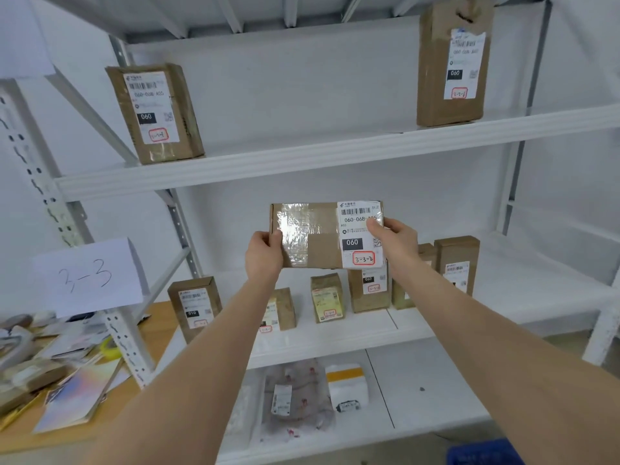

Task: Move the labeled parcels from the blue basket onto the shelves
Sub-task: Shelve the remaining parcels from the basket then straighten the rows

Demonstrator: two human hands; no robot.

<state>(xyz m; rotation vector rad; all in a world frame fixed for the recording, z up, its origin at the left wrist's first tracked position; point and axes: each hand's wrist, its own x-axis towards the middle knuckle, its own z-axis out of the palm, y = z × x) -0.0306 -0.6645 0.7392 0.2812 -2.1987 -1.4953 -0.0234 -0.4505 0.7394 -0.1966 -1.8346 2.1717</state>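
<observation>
Parcel (312,234) in head view: flat brown cardboard, glossy tape across the face, label marked 3-3-2 at its 3 o'clock end. Hangs lengthwise before the middle shelf (369,330), above a row of upright boxes (327,298), touching none. Gripped at 9 o'clock by the left hand (263,255) and at 3 o'clock by the right hand (396,241), thumbs on the front, other digits hidden behind. Looks light and stiff; probably slick on the tape, so better held by the bare cardboard ends. Blue basket (483,453) at 5 o'clock, barely in frame.
</observation>
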